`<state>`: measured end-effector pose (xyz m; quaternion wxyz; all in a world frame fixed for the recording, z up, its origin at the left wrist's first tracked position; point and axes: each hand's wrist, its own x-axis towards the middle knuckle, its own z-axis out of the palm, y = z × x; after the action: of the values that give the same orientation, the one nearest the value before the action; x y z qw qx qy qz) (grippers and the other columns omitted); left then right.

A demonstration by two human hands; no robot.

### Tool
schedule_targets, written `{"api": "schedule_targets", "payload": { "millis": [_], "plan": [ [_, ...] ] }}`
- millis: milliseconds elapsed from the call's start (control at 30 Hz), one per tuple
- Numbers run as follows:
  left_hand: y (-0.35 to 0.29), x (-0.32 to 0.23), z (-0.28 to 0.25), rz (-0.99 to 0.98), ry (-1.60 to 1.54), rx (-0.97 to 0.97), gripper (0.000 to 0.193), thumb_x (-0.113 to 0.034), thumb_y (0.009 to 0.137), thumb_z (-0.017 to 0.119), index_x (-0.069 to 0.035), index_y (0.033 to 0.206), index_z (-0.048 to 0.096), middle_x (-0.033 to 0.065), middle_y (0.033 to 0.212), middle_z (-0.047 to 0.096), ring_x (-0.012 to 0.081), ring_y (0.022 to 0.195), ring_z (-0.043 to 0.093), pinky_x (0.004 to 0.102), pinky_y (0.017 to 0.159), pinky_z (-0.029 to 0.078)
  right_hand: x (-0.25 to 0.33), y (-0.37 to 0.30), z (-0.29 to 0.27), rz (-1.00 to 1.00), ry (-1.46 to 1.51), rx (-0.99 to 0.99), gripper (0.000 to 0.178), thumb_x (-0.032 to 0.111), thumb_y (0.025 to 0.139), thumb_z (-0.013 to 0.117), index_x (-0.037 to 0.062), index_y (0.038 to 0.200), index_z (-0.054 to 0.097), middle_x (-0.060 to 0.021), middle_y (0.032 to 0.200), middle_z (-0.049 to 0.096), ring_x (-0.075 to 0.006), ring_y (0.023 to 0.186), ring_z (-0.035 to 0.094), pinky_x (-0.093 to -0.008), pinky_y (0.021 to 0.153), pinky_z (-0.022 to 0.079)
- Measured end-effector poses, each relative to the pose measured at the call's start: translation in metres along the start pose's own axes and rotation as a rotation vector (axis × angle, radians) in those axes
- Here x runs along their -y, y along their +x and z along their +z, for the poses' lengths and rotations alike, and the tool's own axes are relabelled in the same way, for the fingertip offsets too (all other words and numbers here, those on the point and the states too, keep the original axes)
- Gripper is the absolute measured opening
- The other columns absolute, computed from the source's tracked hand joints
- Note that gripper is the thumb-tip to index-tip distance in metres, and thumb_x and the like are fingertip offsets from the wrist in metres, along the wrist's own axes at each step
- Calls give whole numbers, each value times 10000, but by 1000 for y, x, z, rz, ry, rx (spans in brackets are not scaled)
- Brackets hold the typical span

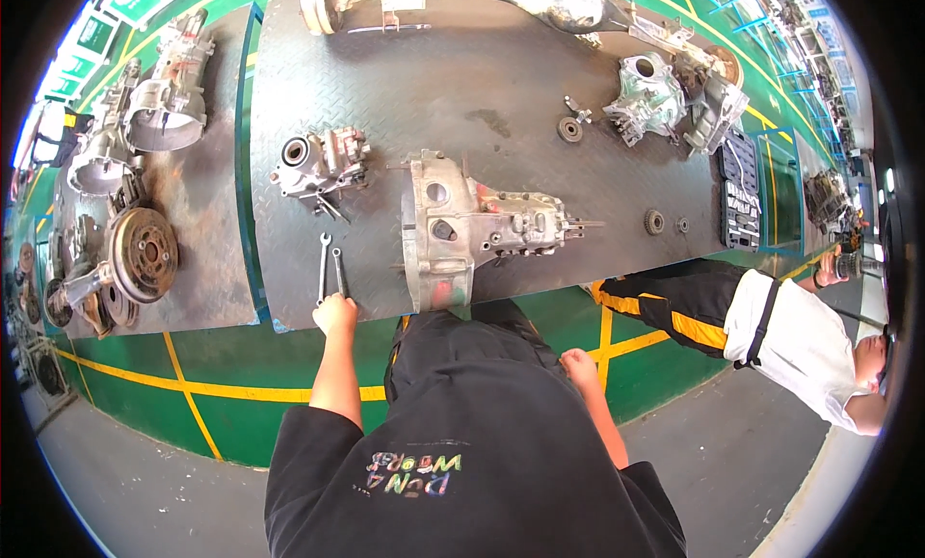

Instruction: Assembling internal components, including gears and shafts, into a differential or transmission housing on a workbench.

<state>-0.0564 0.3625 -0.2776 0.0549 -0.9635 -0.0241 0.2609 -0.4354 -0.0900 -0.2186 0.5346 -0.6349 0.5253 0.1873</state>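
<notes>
My left hand [335, 313] is at the table's front edge, its fingers closed at the near end of a combination wrench [338, 272]. A second wrench [324, 266] lies just left of it, its near end close to the same fingers. Past the wrenches sits a small gearbox housing [323, 163] with a round bore, and a few thin metal pieces [330, 207] lie by it. My right hand [579, 367] hangs beside my body, off the table, with fingers curled and nothing visible in them. Directly before me rests a large transmission case [472, 225], bell end to the left.
Gears [654, 222] and a bearing [569, 129] lie to the right, near a black tool case [739, 192]. An axle [540, 1] and housings [647, 95] stand farther back. The left table [217, 221] carries more gearboxes and a drum. A person [790, 336] is at the right.
</notes>
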Motion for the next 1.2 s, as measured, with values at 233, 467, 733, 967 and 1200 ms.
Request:
{"api": "schedule_targets", "payload": {
  "millis": [233,467,733,967,1200],
  "plan": [
    [-4,17,33,64,-605,-314,273,-210,899,480,-21,791,644,135,652,648,276,598,646,394,555,472,-12,-7,-11,64,-68,-72,173,200,936,617,32,927,656,-27,747,663,-134,651,647,-281,585,501],
    [-83,-40,-99,254,-1600,-86,185,-91,928,418,-66,769,509,-35,601,445,63,534,398,243,487,306,127,20,13,-367,-121,-3,168,162,947,636,-5,937,639,-29,702,624,-101,648,606,-270,618,491],
    [-129,-124,-137,270,-1500,-254,262,-162,1011,580,-58,781,509,-48,633,460,39,584,378,245,513,328,380,-10,96,-1152,-459,-139,213,265,902,661,62,840,684,-109,791,658,-304,749,659,-414,721,535],
    [-108,-173,-173,143,-1488,-627,287,-191,1032,554,-36,793,522,-23,662,456,74,625,387,286,554,344,423,45,130,-862,-970,-53,362,385,900,647,39,915,752,-180,945,726,-356,946,697,-452,828,550],
    [-96,-181,-177,87,-1585,-685,264,-212,1048,529,-43,846,540,-31,720,484,67,673,410,271,600,362,444,50,128,-655,-982,109,364,369,863,658,33,963,754,-196,1001,727,-359,979,693,-445,855,546]
  ]
}}
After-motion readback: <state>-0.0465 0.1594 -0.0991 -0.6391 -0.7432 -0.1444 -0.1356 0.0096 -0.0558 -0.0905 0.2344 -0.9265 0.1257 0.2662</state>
